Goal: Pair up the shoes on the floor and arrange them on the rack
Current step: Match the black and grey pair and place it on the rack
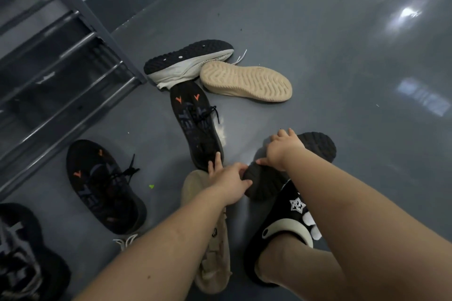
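Both hands hold a dark shoe (291, 164) turned sole-up on the grey floor (342, 56) in front of the person: the left hand (231, 182) curls round its heel end, the right hand (283, 149) pinches the middle, fingers over the knobbly rubber tread. Two black knit sneakers with orange marks (195, 124) (105, 186) lie upright beside a tan shoe (210, 239). Further off, a white shoe with a studded black sole (188, 61) touches a tan ridged sole (247, 80). The metal-barred rack (61, 56) stands on the left.
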{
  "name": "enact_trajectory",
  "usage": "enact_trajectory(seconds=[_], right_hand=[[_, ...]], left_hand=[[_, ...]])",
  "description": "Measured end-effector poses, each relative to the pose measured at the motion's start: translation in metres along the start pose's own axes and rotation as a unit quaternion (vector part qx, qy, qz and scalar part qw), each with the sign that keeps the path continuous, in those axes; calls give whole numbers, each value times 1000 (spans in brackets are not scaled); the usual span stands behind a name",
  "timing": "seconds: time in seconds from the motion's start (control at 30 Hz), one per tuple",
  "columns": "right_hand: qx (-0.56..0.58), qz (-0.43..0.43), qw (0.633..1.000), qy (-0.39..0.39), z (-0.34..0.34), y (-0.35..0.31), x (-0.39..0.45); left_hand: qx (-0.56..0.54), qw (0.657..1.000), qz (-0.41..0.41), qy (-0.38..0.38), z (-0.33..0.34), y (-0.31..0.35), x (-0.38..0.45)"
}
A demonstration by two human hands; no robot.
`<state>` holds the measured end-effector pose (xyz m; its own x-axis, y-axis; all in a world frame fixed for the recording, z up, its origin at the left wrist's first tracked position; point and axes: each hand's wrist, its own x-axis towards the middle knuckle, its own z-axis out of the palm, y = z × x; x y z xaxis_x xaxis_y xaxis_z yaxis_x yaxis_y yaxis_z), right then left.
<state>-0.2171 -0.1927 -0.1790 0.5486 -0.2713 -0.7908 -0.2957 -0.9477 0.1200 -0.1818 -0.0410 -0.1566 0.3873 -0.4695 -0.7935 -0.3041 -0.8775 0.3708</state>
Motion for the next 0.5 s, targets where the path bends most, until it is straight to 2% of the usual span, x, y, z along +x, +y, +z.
enact_trajectory(seconds=[0.1,0.27,0.3,0.37,0.43,0.5], right_hand=[[-20,-10,999,-36,5,-1,-1],[-56,-17,998,-13,7,-2,-4],[-63,-18,998,-10,7,-1,-4],[-61,-26,998,5,7,-2,-6],[-26,-37,998,39,6,-3,-8],[37,-43,995,76,1,-7,-12]], left_hand=[[2,999,10,34,11,1,3],[77,996,14,35,43,-12,16],[51,998,8,33,49,-14,16],[-86,996,-6,37,55,-17,15],[-243,969,-6,51,52,-18,12],[-305,947,0,98,38,-19,11]])
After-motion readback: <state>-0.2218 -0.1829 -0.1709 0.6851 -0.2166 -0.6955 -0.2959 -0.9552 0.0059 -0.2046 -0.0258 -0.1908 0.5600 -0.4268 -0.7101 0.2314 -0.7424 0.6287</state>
